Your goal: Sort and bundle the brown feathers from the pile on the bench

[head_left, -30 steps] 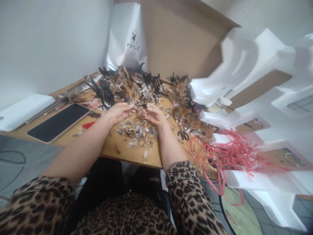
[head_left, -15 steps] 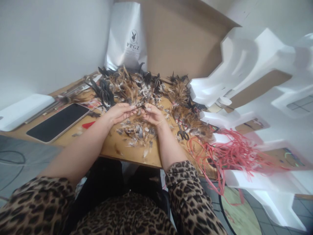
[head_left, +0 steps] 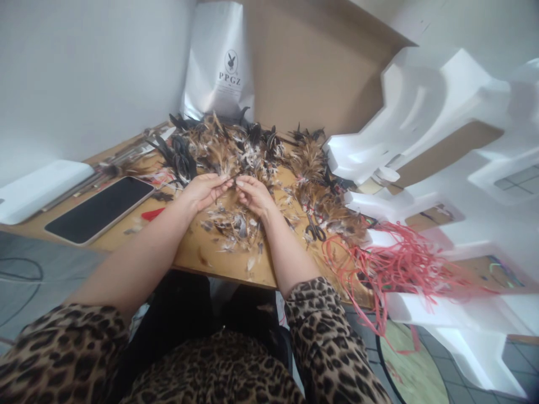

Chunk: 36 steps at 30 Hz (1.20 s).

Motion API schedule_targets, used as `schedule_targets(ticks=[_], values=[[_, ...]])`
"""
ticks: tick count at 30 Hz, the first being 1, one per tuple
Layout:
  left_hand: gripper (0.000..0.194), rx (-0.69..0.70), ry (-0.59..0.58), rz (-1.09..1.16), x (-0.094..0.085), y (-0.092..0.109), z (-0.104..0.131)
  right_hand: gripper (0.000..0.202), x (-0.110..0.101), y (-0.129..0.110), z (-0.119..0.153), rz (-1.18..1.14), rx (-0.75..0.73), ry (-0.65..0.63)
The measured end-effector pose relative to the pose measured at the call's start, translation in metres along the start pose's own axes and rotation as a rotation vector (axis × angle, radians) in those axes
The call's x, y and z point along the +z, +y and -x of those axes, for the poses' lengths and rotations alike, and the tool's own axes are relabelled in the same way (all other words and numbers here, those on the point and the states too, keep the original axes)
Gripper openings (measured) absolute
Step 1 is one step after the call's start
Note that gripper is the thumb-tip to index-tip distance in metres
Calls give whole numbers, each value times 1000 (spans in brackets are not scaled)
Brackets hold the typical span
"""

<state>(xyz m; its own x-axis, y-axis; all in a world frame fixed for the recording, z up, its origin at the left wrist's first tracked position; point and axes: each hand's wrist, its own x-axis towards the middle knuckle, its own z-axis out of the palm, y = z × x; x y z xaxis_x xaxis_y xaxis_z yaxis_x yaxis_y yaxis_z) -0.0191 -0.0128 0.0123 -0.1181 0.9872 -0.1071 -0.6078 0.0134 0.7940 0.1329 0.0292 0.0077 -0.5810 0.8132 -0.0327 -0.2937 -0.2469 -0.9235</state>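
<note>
My left hand (head_left: 208,192) and my right hand (head_left: 253,195) almost meet over the wooden table (head_left: 189,247), fingers closed in a pinch. Between the fingertips is a thin dark piece, perhaps a feather; it is too small to make out. Below the hands lies a loose heap of small brown and white feathers (head_left: 236,227). Bunches of long brown feathers (head_left: 219,148) are piled just beyond the fingers, with black feathers (head_left: 179,160) to their left. Black-handled scissors (head_left: 315,229) rest to the right of my right hand.
A phone (head_left: 101,210) and a white case (head_left: 44,191) lie at the left. A silver bag (head_left: 219,62) stands at the back. At the right are tangled pink ribbons (head_left: 404,261) and white foam pieces (head_left: 357,154).
My right hand has shifted slightly left, closer to my left hand. My left hand has moved slightly, and the dark piece between the fingertips shows less.
</note>
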Motion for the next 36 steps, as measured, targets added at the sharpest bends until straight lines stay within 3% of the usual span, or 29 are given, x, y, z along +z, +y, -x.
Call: schedule_targets(ticks=[7, 16, 25, 30, 36], values=[[3, -17, -46, -95, -4, -5, -2, 28, 10, 8, -6, 61, -140, 180], [8, -33, -32, -152, -7, -2, -2, 32, 2, 3, -8, 113, -119, 248], [9, -63, -41, -233, -3, -3, 1, 24, 6, 3, -5, 305, -285, 344], [9, -82, -41, -241, -3, -6, 0, 23, 9, 5, -5, 359, -292, 344], [10, -75, -24, -222, -4, -5, -1, 25, 9, 5, -6, 198, -244, 291]])
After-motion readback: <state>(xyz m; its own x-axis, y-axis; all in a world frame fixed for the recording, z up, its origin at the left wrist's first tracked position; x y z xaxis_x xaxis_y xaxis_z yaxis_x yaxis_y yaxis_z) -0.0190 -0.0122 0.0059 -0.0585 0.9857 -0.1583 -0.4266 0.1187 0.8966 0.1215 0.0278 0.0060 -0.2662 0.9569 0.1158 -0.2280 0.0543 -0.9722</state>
